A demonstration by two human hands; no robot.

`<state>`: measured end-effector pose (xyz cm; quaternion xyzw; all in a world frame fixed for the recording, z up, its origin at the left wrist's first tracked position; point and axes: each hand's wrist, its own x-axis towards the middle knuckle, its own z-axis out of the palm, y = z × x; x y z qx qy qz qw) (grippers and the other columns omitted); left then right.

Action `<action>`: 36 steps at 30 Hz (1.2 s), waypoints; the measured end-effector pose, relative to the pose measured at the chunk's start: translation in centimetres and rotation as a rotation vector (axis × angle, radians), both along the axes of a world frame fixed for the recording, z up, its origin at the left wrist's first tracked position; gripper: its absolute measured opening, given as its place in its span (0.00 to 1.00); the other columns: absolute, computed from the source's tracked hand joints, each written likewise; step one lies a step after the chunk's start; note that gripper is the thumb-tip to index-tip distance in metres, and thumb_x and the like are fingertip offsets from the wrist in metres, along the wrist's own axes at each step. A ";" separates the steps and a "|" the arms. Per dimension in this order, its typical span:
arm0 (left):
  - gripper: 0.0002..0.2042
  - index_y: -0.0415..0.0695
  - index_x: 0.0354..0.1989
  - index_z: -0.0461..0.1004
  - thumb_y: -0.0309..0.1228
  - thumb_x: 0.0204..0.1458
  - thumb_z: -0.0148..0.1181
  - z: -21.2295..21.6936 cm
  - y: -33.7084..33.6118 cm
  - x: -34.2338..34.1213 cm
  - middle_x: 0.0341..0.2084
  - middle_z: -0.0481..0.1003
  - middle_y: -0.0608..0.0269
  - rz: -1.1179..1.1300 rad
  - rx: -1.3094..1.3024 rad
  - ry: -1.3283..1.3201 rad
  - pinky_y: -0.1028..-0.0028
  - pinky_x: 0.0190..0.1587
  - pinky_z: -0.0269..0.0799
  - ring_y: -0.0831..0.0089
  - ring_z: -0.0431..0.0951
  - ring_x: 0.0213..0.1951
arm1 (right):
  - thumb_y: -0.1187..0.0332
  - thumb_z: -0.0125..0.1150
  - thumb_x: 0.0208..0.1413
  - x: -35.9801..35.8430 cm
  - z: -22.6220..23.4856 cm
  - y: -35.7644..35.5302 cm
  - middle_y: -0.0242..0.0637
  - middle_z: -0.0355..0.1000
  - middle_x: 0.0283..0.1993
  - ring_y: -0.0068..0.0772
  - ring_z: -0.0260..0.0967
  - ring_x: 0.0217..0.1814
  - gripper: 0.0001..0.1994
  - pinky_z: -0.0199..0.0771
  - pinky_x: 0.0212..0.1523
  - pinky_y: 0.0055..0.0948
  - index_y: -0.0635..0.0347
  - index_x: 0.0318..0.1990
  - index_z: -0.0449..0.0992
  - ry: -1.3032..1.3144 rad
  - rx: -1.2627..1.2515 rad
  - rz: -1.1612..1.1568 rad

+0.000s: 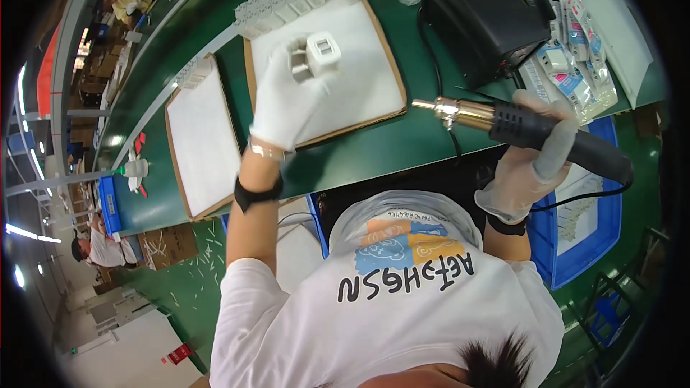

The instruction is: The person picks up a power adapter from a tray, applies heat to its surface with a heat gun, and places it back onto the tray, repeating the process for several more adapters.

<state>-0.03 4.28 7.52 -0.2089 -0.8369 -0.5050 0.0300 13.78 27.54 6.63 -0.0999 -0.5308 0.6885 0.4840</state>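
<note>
My left hand (280, 104), in a white glove, is closed around a white USB charger (325, 59). Two ports show on the charger's upward face. It is held above a shallow cardboard tray (370, 93) lined with white. In my right hand (528, 176), also gloved, is a black-handled tool with a brass nozzle (471, 113), its thin tip pointing left toward the tray. A black cord runs from the tool's rear end. Several similar white chargers (291, 3) stand in rows along the tray's far edge.
A second lined tray (205, 144) lies to the left, with small pale pieces at its far end. A black box-shaped device (481, 18) stands at the back right, beside printed plastic packets (568, 50). Blue bin (607, 194) at right. Other people are at far left.
</note>
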 end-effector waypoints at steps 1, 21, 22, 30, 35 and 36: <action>0.23 0.37 0.46 0.67 0.24 0.38 0.67 0.1 0.0 1.8 0.41 0.70 0.58 0.016 -0.003 -0.010 0.74 0.43 0.73 0.70 0.73 0.40 | 0.54 0.47 0.59 -0.1 -0.1 0.1 0.45 0.74 0.32 0.31 0.71 0.33 0.19 0.69 0.42 0.27 0.65 0.37 0.68 0.004 0.041 0.010; 0.25 0.41 0.46 0.68 0.21 0.37 0.68 -4.7 -0.8 10.0 0.44 0.68 0.60 0.108 0.112 -0.145 0.74 0.46 0.71 0.72 0.73 0.42 | 0.54 0.46 0.59 -0.3 1.7 -3.5 0.48 0.73 0.35 0.32 0.71 0.35 0.20 0.70 0.44 0.28 0.65 0.45 0.66 -0.164 0.293 0.196; 0.25 0.41 0.46 0.67 0.21 0.36 0.69 -4.7 -0.8 10.1 0.43 0.68 0.61 0.108 0.096 -0.137 0.74 0.46 0.71 0.72 0.73 0.41 | 0.54 0.46 0.59 -0.3 1.9 -3.0 0.48 0.73 0.35 0.33 0.71 0.35 0.20 0.70 0.44 0.28 0.65 0.45 0.66 -0.164 0.293 0.197; 0.23 0.40 0.43 0.68 0.23 0.36 0.70 -4.7 -0.1 10.1 0.37 0.71 0.64 0.147 0.043 -0.139 0.77 0.43 0.71 0.77 0.73 0.36 | 0.54 0.46 0.58 0.1 1.6 -2.4 0.48 0.73 0.35 0.33 0.71 0.35 0.20 0.70 0.43 0.28 0.65 0.45 0.66 -0.163 0.307 0.195; 0.21 0.40 0.40 0.68 0.22 0.36 0.71 -5.3 0.8 10.3 0.32 0.72 0.65 0.190 0.189 -0.173 0.80 0.38 0.72 0.81 0.72 0.33 | 0.55 0.47 0.58 -0.6 1.8 -3.9 0.49 0.73 0.35 0.33 0.71 0.35 0.20 0.70 0.43 0.28 0.65 0.46 0.66 -0.152 0.319 0.194; 0.21 0.39 0.39 0.68 0.21 0.36 0.70 -5.4 0.9 10.4 0.32 0.73 0.65 0.185 0.233 -0.170 0.81 0.37 0.73 0.82 0.72 0.33 | 0.55 0.47 0.58 0.1 1.7 -2.9 0.49 0.73 0.35 0.33 0.71 0.35 0.20 0.70 0.43 0.28 0.64 0.46 0.66 -0.149 0.322 0.195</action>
